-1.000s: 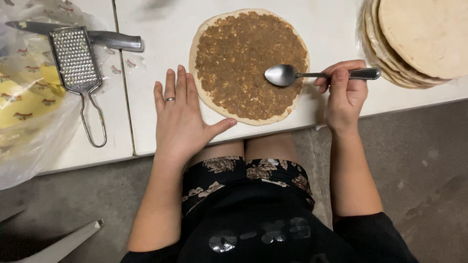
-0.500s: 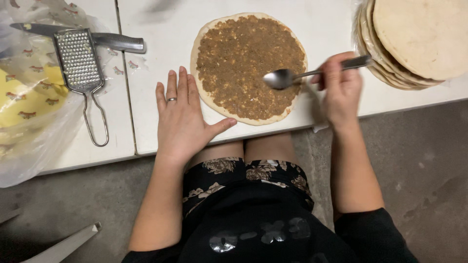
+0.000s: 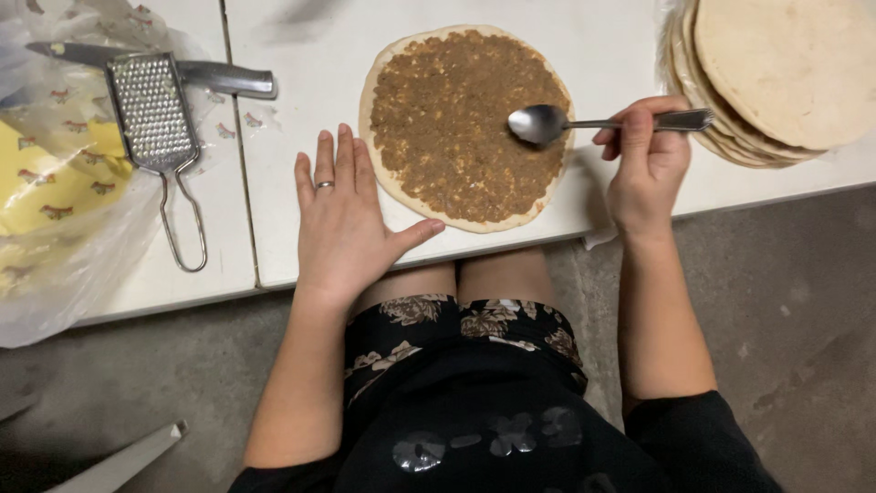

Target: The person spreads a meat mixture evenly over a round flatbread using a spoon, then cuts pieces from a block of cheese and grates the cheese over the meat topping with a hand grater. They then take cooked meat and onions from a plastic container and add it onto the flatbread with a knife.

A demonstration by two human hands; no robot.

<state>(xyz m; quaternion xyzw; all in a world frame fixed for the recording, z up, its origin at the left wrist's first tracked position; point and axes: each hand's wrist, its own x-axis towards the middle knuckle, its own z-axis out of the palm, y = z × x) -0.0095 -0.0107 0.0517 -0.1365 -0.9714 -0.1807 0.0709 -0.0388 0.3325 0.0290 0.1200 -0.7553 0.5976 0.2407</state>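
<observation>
Head view, looking down: the right hand (image 3: 646,169) has its fingers pinched on the handle of a metal spoon (image 3: 584,121), whose long axis runs level, bowl pointing left and resting over the right edge of the topped flatbread (image 3: 461,123) on the white table (image 3: 301,137). The left hand (image 3: 345,219) lies flat, fingers together and holding nothing, just beside the flatbread's lower left rim; the right hand is the one nearer the spoon.

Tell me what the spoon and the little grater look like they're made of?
The spoon in the right hand looks like polished metal, likely steel: its bowl shines. The grater also looks metal: grey, perforated face, bent wire handle.
</observation>
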